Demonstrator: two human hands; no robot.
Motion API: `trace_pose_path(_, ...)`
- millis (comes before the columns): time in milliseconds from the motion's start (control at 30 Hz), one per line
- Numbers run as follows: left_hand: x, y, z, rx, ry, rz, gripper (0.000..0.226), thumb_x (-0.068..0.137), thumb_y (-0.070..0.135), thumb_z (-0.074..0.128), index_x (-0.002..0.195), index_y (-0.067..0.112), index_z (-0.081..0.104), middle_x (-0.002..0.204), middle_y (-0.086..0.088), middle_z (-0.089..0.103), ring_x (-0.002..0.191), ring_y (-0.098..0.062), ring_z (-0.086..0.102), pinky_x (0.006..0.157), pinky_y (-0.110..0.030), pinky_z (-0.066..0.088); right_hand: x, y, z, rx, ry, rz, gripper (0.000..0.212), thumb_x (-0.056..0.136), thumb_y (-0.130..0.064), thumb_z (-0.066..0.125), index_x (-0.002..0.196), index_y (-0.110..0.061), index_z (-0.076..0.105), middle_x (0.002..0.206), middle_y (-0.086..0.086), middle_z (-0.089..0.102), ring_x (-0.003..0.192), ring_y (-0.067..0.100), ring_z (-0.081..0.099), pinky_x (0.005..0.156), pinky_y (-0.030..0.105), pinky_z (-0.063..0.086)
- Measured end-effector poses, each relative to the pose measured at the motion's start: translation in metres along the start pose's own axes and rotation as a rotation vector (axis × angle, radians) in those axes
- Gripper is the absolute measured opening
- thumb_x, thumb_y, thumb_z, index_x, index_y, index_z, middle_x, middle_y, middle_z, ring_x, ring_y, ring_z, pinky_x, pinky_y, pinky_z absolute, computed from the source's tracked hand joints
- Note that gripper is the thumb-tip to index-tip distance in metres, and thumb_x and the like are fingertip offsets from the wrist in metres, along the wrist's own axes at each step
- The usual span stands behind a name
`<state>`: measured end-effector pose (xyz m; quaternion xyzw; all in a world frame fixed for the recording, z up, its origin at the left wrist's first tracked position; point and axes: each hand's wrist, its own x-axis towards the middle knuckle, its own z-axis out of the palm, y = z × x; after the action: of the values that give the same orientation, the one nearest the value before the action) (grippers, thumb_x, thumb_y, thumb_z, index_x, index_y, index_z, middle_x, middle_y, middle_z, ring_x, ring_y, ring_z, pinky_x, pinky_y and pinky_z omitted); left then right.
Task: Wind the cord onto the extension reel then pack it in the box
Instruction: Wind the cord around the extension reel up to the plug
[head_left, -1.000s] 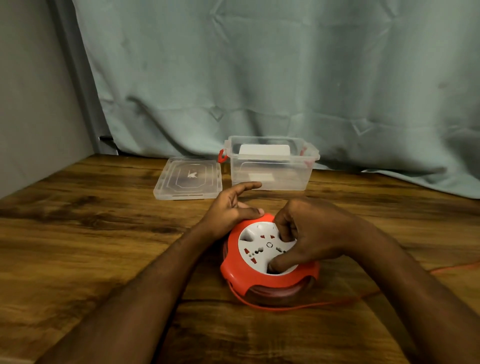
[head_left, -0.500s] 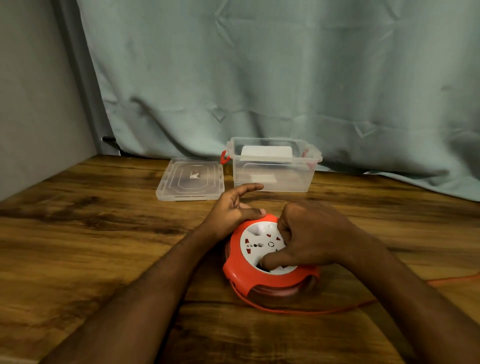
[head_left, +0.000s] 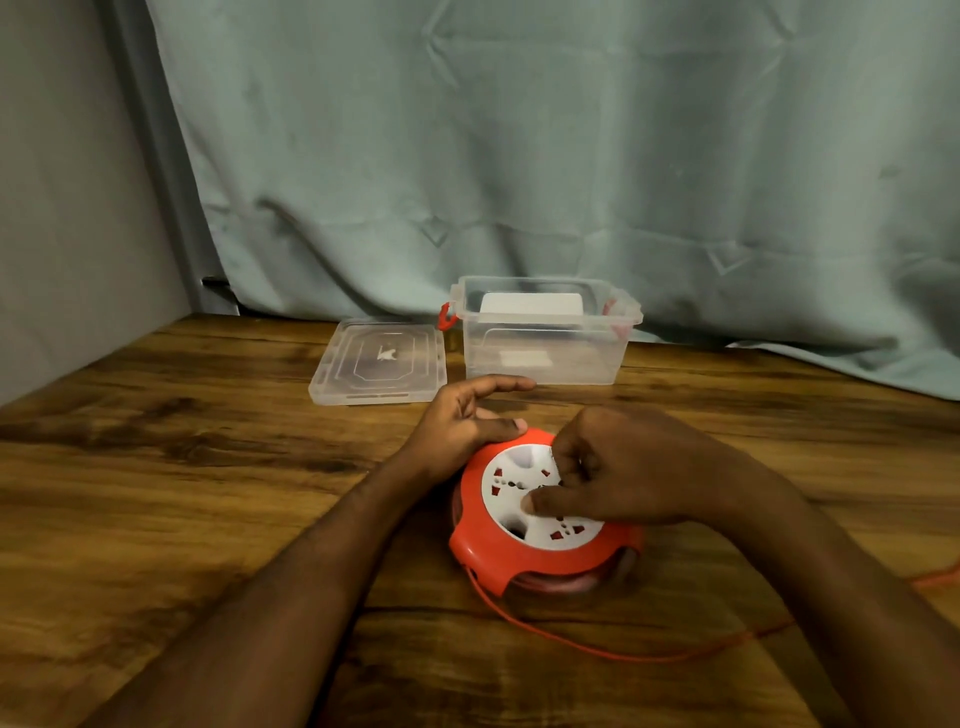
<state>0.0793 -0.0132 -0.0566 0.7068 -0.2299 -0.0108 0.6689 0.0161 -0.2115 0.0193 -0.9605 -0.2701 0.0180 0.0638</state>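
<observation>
A round orange extension reel (head_left: 498, 556) with a white socket disc (head_left: 506, 486) lies flat on the wooden table (head_left: 156, 493). My left hand (head_left: 462, 423) steadies the reel's far left rim, thumb pressed on the orange edge, index finger stretched out. On the white disc sits my right hand (head_left: 618, 470), fingers curled into its recesses and thumb laid across the sockets. An orange cord (head_left: 597, 647) runs out from the reel's front and trails off to the right. Behind the reel stands the clear plastic box (head_left: 545, 353) with red latches, uncovered.
The box's clear lid (head_left: 379, 364) lies flat on the table to the left of the box. A pale green curtain (head_left: 571, 156) hangs behind, and a grey wall (head_left: 67, 208) closes the left side.
My right hand has turned the white disc, its thumb swinging from the front edge up across the middle. Less slack cord lies at the right. My left hand has stayed put.
</observation>
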Motion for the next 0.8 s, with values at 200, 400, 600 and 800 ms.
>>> trace_pose_path(200, -0.001, 0.0, -0.003, 0.007, -0.065, 0.02, 0.048, 0.09, 0.004, 0.065, 0.134, 0.02, 0.057, 0.087, -0.037, 0.068, 0.072, -0.038, 0.07, 0.06, -0.035, 0.059, -0.002, 0.012, -0.009, 0.082, -0.071, -0.062, 0.032, 0.082, -0.031, 0.079, 0.108, -0.039, 0.06, 0.068, -0.041, 0.057, 0.064, -0.001, 0.057, 0.054, 0.02, 0.039)
trace_pose_path(400, -0.001, 0.0, -0.003, -0.04, -0.165, -0.031, 0.054, 0.091, 0.001, 0.063, 0.14, 0.019, 0.052, 0.079, -0.02, 0.073, 0.063, -0.026, 0.071, 0.056, -0.03, 0.057, -0.005, 0.01, -0.01, 0.15, -0.16, -0.107, 0.056, 0.085, -0.023, 0.078, 0.13, -0.05, 0.059, 0.058, -0.045, 0.054, 0.055, -0.012, 0.057, 0.048, 0.014, 0.036)
trace_pose_path(600, 0.0, -0.002, -0.003, -0.073, -0.153, -0.041, 0.059, 0.086, 0.005, 0.068, 0.14, 0.023, 0.052, 0.094, -0.034, 0.07, 0.079, -0.049, 0.068, 0.068, -0.041, 0.056, -0.01, 0.001, -0.014, 0.124, -0.167, -0.128, 0.056, 0.083, -0.025, 0.08, 0.133, -0.043, 0.062, 0.06, -0.06, 0.042, 0.062, -0.023, 0.053, 0.048, 0.01, 0.041)
trace_pose_path(800, -0.001, 0.001, -0.001, -0.122, -0.141, -0.031, 0.064, 0.081, 0.006, 0.07, 0.141, 0.022, 0.051, 0.094, -0.035, 0.069, 0.068, -0.028, 0.073, 0.06, -0.033, 0.059, -0.011, -0.003, -0.016, 0.109, -0.149, -0.115, 0.057, 0.081, -0.027, 0.083, 0.133, -0.037, 0.063, 0.054, -0.057, 0.04, 0.06, -0.027, 0.049, 0.048, 0.008, 0.04)
